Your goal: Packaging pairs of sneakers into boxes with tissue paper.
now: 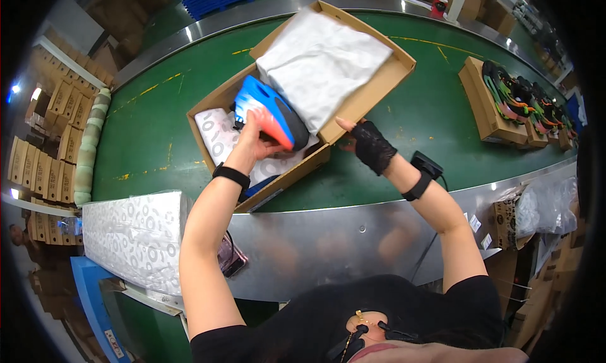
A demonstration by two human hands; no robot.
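My left hand [254, 139] is closed round a blue, white and red shoe [273, 101] with a dark sole, tilted above an open brown shoebox [287, 175]. Inside the box, patterned white tissue paper [211, 129] shows, along with a dark blue bit near the front corner that I cannot make out. The box's lid [375, 92] is folded back on the far side, with a sheet of white paper [322, 60] lying across it. My right hand [369, 145], in a black fingerless glove, pinches the lid's near corner, thumb above and fingers partly hidden below.
The shoebox rests on a green conveyor belt [353, 186] with a metal edge [328, 237]. Patterned paper sheets [136, 237] are stacked at the left, near a phone [233, 262]. Several shoes [508, 95] sit on boxes at the right, above clear plastic bags [546, 205].
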